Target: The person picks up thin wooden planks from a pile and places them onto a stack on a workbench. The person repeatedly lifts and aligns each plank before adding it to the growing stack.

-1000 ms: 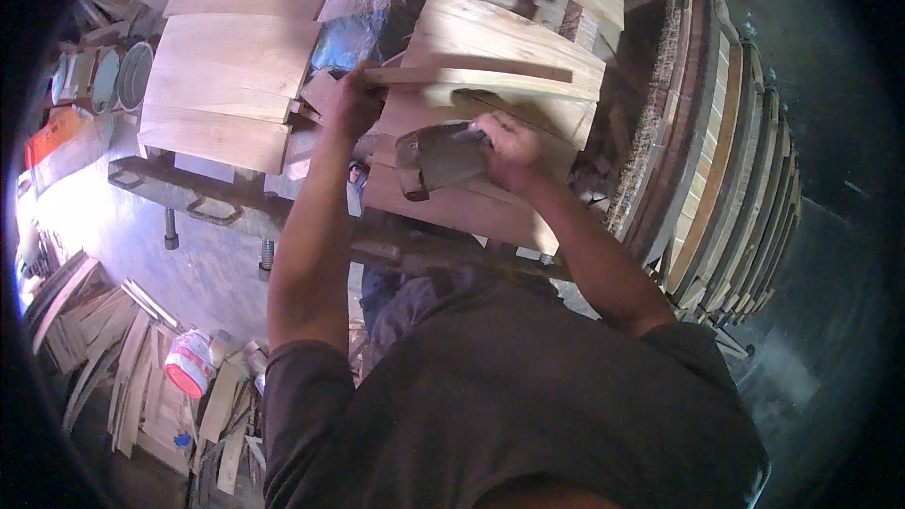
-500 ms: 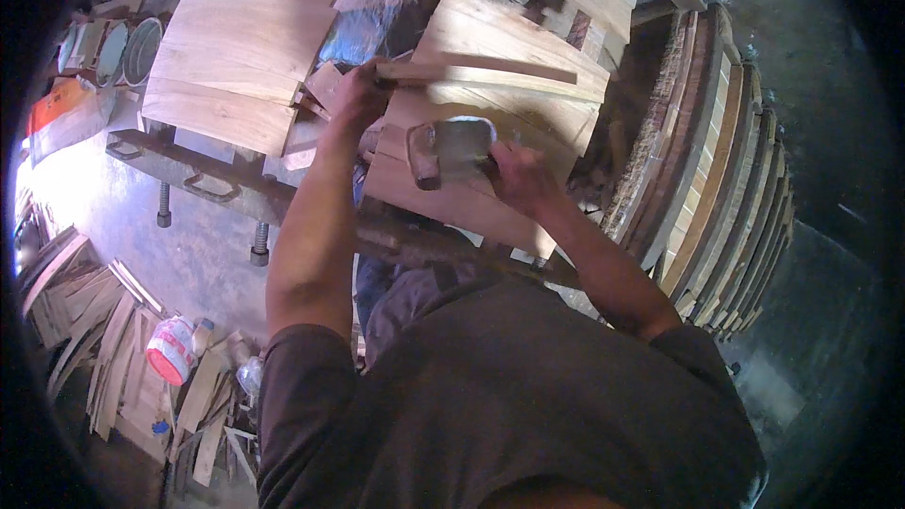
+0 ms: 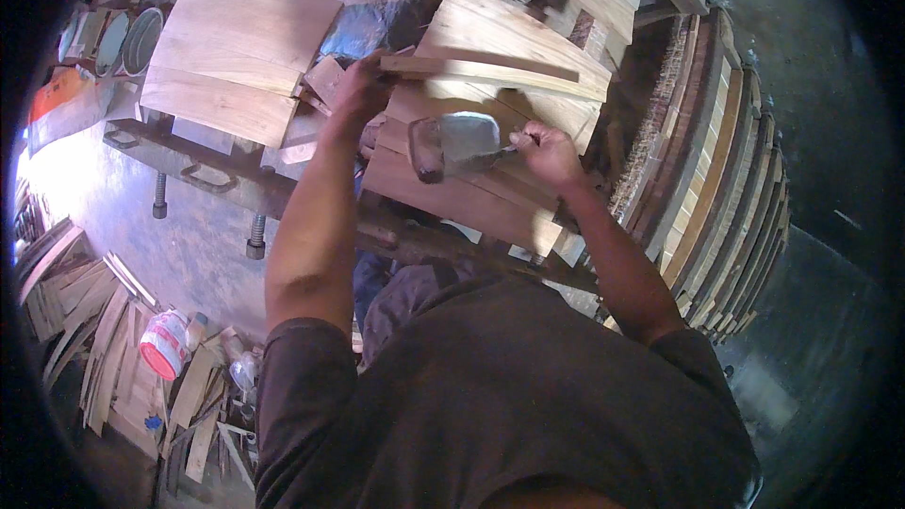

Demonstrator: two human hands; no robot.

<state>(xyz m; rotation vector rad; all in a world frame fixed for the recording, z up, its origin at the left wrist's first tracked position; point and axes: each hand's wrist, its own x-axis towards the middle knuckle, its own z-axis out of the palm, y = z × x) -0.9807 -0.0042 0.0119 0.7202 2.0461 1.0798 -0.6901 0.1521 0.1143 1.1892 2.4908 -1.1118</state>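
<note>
A narrow wooden strip [image 3: 500, 73] stands on edge across pale boards, its left end gripped in my closed left hand [image 3: 363, 90]. Just below the strip, a small open container [image 3: 426, 151] with a brown, stained side sits on the boards; its inside looks pale. To the right of it, my right hand [image 3: 549, 153] pinches a flat grey tool [image 3: 479, 162] by its thin handle. The tool's wide end lies at the container's near rim. Blur hides whether it is a brush or a scraper.
More boards [image 3: 226, 33] lie on the left of the metal clamp frame [image 3: 217, 174]. Curved stacked panels [image 3: 707, 151] stand at right. Wood offcuts [image 3: 118, 349] and a white-and-red bucket [image 3: 165, 344] are on the floor at lower left. Clear plastic [image 3: 363, 28] lies between the board groups.
My right hand has shifted right and slightly up, drawing the tool toward the container's near right side. My left hand keeps its hold on the strip, almost unmoved.
</note>
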